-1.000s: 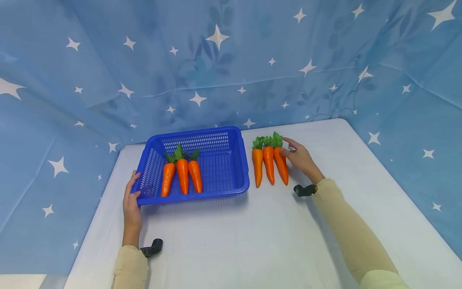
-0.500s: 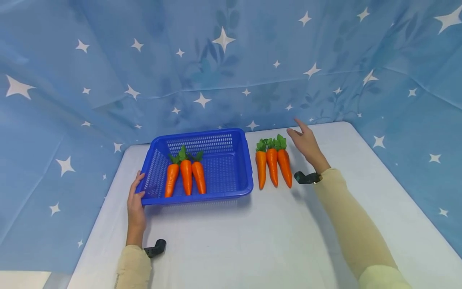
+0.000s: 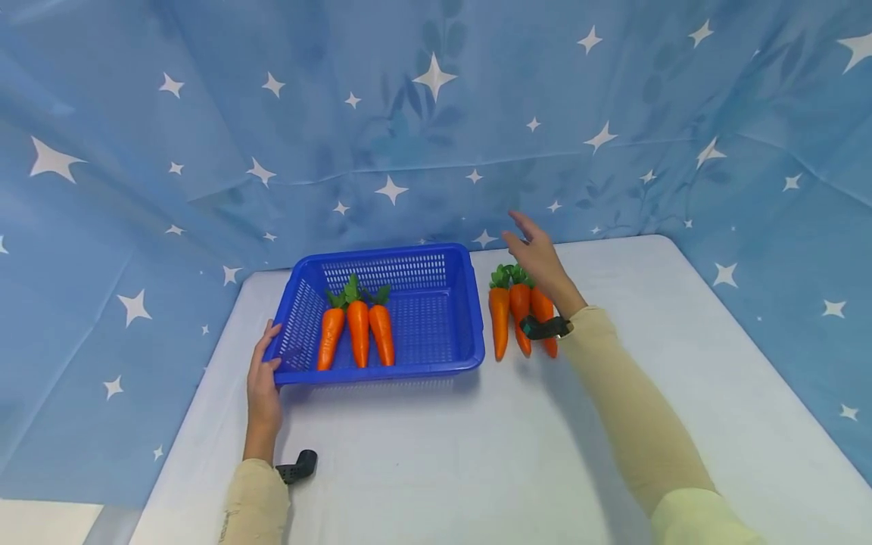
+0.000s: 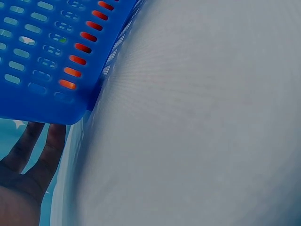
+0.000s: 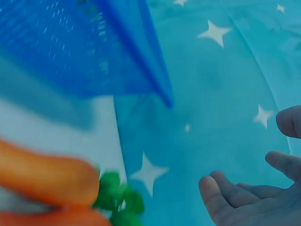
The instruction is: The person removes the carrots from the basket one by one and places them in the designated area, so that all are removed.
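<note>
A blue plastic basket (image 3: 436,368) with slotted walls stands on the table, three orange carrots (image 3: 359,333) with green tops lying in its left half. My left hand (image 3: 263,390) touches the basket's left end near the front corner; its visible fingers look fairly straight in the left wrist view. Right of the basket, three more carrots (image 3: 499,322) lie side by side, tops toward the back. Above their tops hovers my right hand (image 3: 541,261), fingers extended and apart, holding nothing. Its wrist and forearm partly cover the rightmost carrot.
The white table (image 3: 422,462) extends in front of the basket and to the right. A blue curtain (image 3: 381,136) with white stars hangs behind and along both sides. Each wrist wears a small black camera (image 3: 297,467).
My right hand has lifted away from the rightmost carrot, then swung left above the carrot tops. My left hand stays at the basket. The head view has shifted slightly.
</note>
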`<state>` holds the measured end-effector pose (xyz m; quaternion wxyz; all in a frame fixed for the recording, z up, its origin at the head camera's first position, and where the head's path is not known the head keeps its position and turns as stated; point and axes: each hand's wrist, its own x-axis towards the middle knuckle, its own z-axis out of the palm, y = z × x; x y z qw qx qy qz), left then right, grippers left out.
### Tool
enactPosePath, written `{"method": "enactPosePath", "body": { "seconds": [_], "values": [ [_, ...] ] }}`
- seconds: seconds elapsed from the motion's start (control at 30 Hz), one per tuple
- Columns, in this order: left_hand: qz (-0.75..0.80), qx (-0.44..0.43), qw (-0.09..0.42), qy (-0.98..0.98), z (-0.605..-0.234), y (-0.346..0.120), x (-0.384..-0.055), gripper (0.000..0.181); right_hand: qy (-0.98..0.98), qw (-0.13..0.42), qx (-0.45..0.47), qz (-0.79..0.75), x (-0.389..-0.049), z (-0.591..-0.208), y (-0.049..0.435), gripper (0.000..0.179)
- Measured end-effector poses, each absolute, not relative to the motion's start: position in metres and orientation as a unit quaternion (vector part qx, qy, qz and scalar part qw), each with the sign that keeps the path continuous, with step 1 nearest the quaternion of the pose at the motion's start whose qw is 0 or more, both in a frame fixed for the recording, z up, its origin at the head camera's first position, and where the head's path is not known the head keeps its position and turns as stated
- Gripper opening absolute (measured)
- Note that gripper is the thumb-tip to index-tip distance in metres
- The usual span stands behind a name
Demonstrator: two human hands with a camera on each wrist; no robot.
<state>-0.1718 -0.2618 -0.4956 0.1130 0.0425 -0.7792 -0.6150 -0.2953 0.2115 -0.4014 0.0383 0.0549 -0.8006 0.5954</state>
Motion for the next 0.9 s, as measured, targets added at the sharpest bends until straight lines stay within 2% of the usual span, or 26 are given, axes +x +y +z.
{"method": "enactPosePath", "body": {
  "seconds": [0.33, 0.63, 0.9],
  "values": [
    [-0.621, 0.038, 0.117, -0.774, -0.496, -0.268, -0.167, 0.064, -0.798, 0.024, 0.076, 0.597, -0.305, -0.39, 0.159, 0.061],
    [-0.617, 0.034, 0.129, -0.775, -0.497, -0.265, -0.172, 0.063, -0.787, 0.019, 0.112, 0.607, -0.313, -0.37, 0.127, 0.058],
    [-0.631, 0.024, 0.135, -0.764, -0.498, -0.263, -0.173, 0.064, -0.792, 0.001, 0.126, 0.597, -0.317, -0.369, 0.106, 0.059]
  ]
}}
